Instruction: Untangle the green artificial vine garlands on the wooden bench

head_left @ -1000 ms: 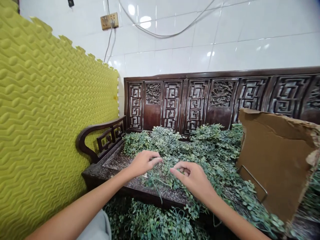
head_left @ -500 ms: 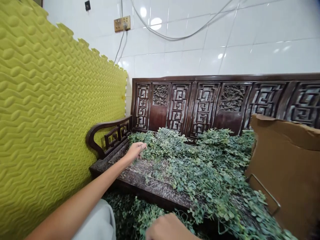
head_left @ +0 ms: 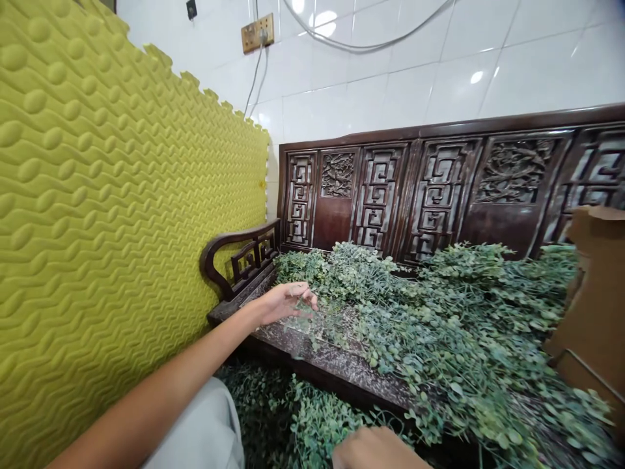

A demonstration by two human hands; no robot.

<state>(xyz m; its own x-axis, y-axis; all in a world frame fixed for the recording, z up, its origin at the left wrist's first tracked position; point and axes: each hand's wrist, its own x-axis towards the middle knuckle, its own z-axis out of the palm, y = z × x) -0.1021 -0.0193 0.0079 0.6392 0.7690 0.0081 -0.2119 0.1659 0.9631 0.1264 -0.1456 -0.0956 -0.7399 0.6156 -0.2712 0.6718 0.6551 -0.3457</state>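
My left hand (head_left: pixel 290 303) is over the left part of the bench seat (head_left: pixel 336 358), its fingers apart and loosely curled. A small blurred sprig of leaves (head_left: pixel 305 319) shows just under the fingertips. Beyond the hand, heaped artificial eucalyptus greenery (head_left: pixel 420 326) covers much of the seat and hangs over its front edge. My right hand (head_left: pixel 375 449) is low at the bottom edge of the view and looks closed, knuckles up. Its fingertips are hidden, so I cannot see what they hold. More greenery (head_left: pixel 322 423) lies below the seat, just left of that hand.
The dark carved bench back (head_left: pixel 336 221) stands against the white tiled wall. A curved armrest (head_left: pixel 215 260) is at the left, beside a yellow foam mat (head_left: pixel 146 215). At the right is a cardboard box (head_left: pixel 596 293). A socket (head_left: pixel 258 34) with a cord is on the wall.
My left hand has loosened from a pinch at the greenery's left end, and its fingers are now spread. The view has shifted, so the bench and box appear farther right.
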